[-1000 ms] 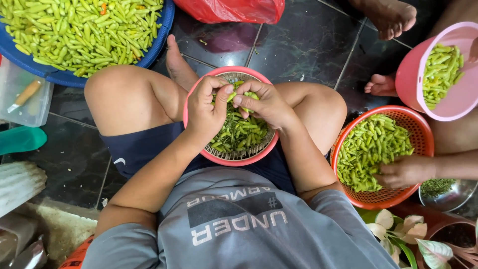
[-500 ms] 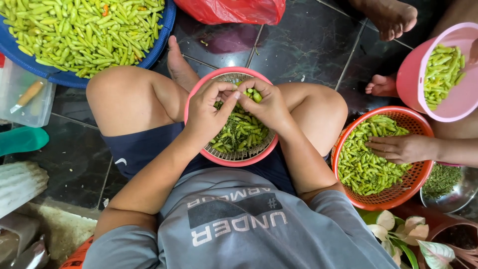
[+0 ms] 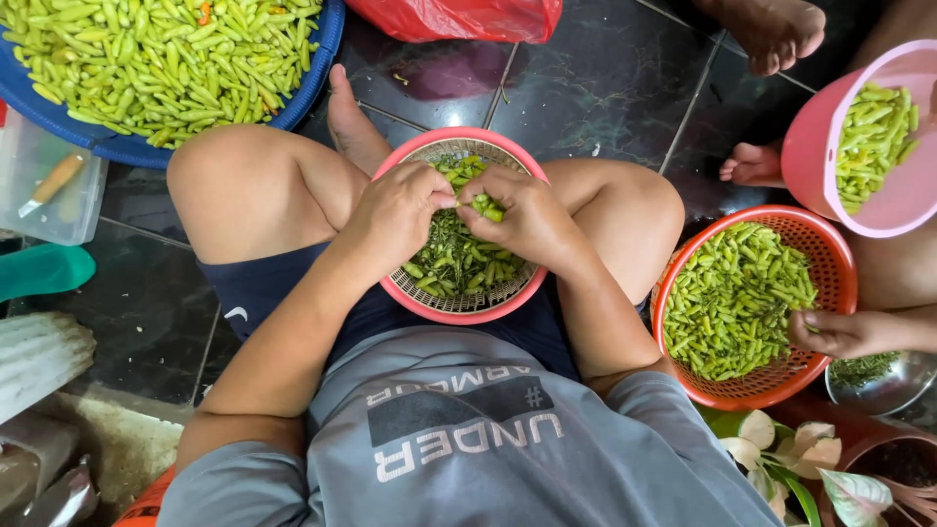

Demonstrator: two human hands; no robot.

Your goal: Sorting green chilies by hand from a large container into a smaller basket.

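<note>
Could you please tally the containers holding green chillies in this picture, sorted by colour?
Blue tub, top left: 1
Pink basket on the lap, under the left hand and right hand: 1
Orange-red basket, beside another person's hand: 1
Pink bowl, top right: 1
Total: 4

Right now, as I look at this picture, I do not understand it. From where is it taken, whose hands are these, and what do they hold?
The camera sits on a person's head and looks straight down, so you see that person's own lap and knees. Their left hand and right hand meet over a pink basket in the lap and pinch a small green chili between them. On the dark tiled floor stand a blue tub of chilies, an orange basket and a pink bowl. Another person's hand rests at the orange basket's edge.
</note>
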